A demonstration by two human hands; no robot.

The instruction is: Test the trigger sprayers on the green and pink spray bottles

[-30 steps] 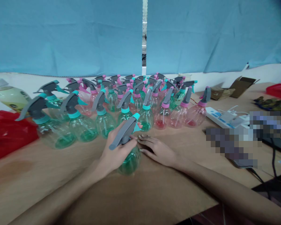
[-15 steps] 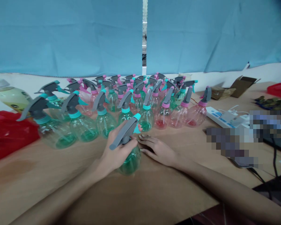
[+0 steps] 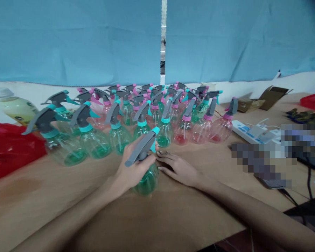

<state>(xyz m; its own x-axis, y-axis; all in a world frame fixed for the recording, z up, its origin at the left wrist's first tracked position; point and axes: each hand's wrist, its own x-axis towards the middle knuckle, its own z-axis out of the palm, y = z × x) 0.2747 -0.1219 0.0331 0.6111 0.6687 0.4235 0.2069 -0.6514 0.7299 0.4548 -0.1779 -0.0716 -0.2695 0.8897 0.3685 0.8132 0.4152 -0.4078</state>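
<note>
My left hand point(image 3: 132, 169) is wrapped round the neck of a green spray bottle point(image 3: 147, 180) with a grey trigger head and teal nozzle, standing on the brown table point(image 3: 173, 217). My right hand point(image 3: 178, 167) lies flat on the table just right of that bottle, fingers stretched out towards it. Behind them stand several more spray bottles: green ones with teal collars point(image 3: 94, 140) at the left and pink ones point(image 3: 220, 127) at the right.
A red plastic bag point(image 3: 7, 147) lies at the left, with a yellowish bottle point(image 3: 15, 108) behind it. A white power strip point(image 3: 252, 131), cables and a brown cardboard box point(image 3: 273, 94) sit at the right. A blue curtain point(image 3: 94, 38) hangs behind.
Both hands stay in place on the bottle and the table. The view has shifted a little.
</note>
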